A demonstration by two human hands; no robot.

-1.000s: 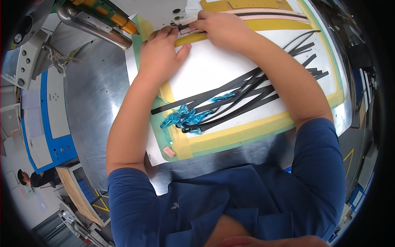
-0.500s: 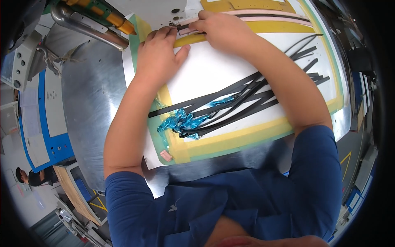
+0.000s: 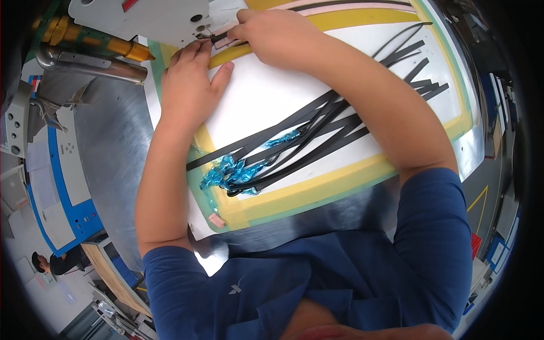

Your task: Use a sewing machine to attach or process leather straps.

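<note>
A narrow black strip (image 3: pixel 334 5) lies in a pink-edged slot along the far side of a white board (image 3: pixel 255 90) edged with yellow and green. My right hand (image 3: pixel 277 39) has its fingers bent down and closed on the strip near its left end. Just left of it, my left hand (image 3: pixel 191 85) rests palm down, fingers stretched forward beside the strip's end and thumb spread away. Its fingertips are partly hidden against the machine. Between my forearms, several loose black strips (image 3: pixel 317 107) lie in a bundle, with crumpled blue shiny film (image 3: pixel 226 173) at their left ends.
A white machine body (image 3: pixel 153 20) stands just beyond my fingers. A metal tube (image 3: pixel 96 65) and a gold cylinder (image 3: pixel 107 45) jut in at the upper left. The board lies on a shiny metal table (image 3: pixel 113 147). Far left, a person (image 3: pixel 59 263) is in the background.
The whole view has shifted, so the board and hands appear farther left and more of the white machine shows. Both hands keep nearly the same places on the board.
</note>
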